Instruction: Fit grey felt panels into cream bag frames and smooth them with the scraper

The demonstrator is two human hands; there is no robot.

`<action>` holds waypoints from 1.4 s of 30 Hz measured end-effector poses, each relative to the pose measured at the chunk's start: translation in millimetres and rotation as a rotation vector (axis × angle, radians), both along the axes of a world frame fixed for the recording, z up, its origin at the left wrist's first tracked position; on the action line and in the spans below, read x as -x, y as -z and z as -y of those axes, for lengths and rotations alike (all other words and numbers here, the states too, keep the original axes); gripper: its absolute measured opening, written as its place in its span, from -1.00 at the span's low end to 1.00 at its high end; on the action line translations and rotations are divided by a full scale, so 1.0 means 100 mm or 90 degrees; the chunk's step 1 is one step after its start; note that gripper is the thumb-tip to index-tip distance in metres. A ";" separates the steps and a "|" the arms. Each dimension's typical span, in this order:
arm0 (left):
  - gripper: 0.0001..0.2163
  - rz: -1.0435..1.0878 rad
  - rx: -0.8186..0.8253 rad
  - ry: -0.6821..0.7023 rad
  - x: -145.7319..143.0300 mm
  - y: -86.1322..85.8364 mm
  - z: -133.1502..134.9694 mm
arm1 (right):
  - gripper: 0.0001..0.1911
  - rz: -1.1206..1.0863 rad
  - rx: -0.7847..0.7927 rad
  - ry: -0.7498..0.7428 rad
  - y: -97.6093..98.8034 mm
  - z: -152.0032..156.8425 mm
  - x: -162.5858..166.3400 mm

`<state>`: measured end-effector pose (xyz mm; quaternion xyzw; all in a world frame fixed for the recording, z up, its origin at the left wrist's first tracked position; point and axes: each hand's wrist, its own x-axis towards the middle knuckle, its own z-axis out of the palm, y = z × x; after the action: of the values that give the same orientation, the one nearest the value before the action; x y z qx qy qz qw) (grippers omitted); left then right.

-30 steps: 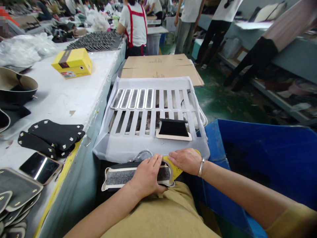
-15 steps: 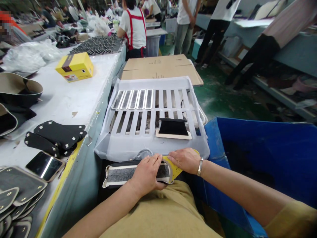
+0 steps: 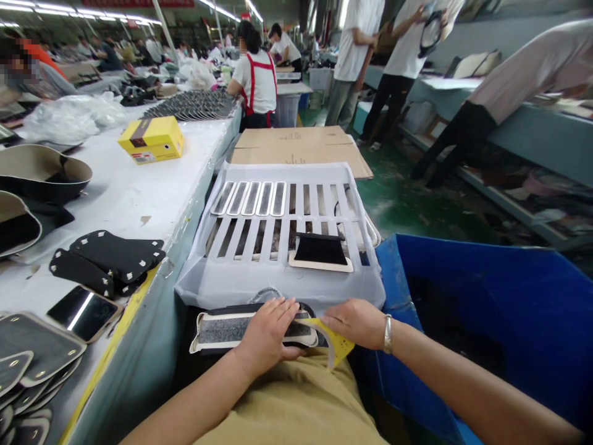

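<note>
Just above my lap lies a long grey felt-like panel [image 3: 222,327] with a white border, on top of a black piece. Across its right half rests my left hand [image 3: 271,327], fingers along the top and thumb at the near edge, gripping it. At the panel's right end, my right hand [image 3: 354,322] pinches a curled strip of yellow backing paper [image 3: 340,349] with a pale underside. That strip stands away from the panel, and my right fingers partly cover its upper edge. Directly beyond is a white slotted crate [image 3: 273,281] bearing a black folded piece with a cream edge [image 3: 319,250].
Several white-edged grey strips [image 3: 250,199] lie on the crate, with cardboard [image 3: 296,145] behind. On the left table [image 3: 125,216] are a yellow box [image 3: 152,141], black cut pieces [image 3: 115,256] and a phone [image 3: 86,312]. A blue bin [image 3: 403,296] stands right; people work beyond.
My right hand has moved slightly right and down, drawing the yellow paper further off the panel's end. My left hand keeps its hold. The head view has tilted up a little.
</note>
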<state>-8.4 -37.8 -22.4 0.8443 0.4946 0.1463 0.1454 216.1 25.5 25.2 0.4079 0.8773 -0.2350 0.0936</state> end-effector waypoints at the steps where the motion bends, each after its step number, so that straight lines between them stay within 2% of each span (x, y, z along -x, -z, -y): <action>1: -0.27 0.005 0.002 -0.005 0.00 0.00 -0.01 | -0.50 -0.044 0.046 0.027 -0.01 -0.02 -0.08; 5: -0.25 -0.015 0.038 -0.019 -0.04 -0.07 -0.04 | -0.39 -0.330 0.278 0.189 -0.01 -0.14 -0.33; 7: -0.28 -0.044 0.065 -0.013 -0.07 -0.13 -0.05 | -0.25 -0.510 0.385 0.253 0.00 -0.19 -0.29; 9: -0.32 -0.075 0.087 -0.005 -0.10 -0.18 -0.05 | -0.20 -0.665 0.427 0.317 0.00 -0.22 -0.10; 13: -0.37 -0.105 0.097 0.000 -0.10 -0.21 -0.03 | -0.58 -0.874 0.424 0.496 0.04 -0.25 0.53; 15: -0.36 -0.093 0.085 0.002 -0.07 -0.18 -0.02 | -0.66 -0.913 0.454 0.553 0.08 -0.27 0.77; 17: -0.33 -0.068 0.070 0.007 -0.03 -0.14 -0.02 | -0.66 -0.912 0.452 0.586 0.11 -0.28 0.89; 19: -0.30 -0.041 0.060 0.004 0.00 -0.11 -0.03 | -0.64 -0.834 0.409 0.597 0.12 -0.30 0.88; 22: -0.29 -0.016 0.047 -0.011 0.02 -0.07 -0.03 | -0.63 -0.594 0.360 0.523 0.13 -0.32 0.72; 24: -0.29 -0.006 0.037 -0.017 0.01 -0.06 -0.04 | -0.65 -0.454 0.394 0.455 0.16 -0.31 0.61; 26: -0.27 0.000 0.029 -0.020 0.00 -0.05 -0.04 | -0.66 -0.387 0.450 0.420 0.22 -0.28 0.54; 31: -0.27 0.006 0.012 -0.020 0.01 -0.02 -0.03 | -0.62 -0.415 0.497 0.387 0.38 -0.25 0.52; 35: -0.27 0.005 0.000 -0.024 0.03 -0.02 -0.03 | -0.63 -0.418 0.524 0.389 0.40 -0.27 0.54; 42: -0.28 0.011 0.019 -0.020 0.02 -0.08 -0.10 | -0.69 -0.311 0.374 0.366 0.37 -0.24 0.64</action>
<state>-10.1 -27.4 -14.4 0.8329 0.5086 0.1486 0.1600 152.4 49.7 -11.4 0.5234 0.6213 -0.5786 -0.0727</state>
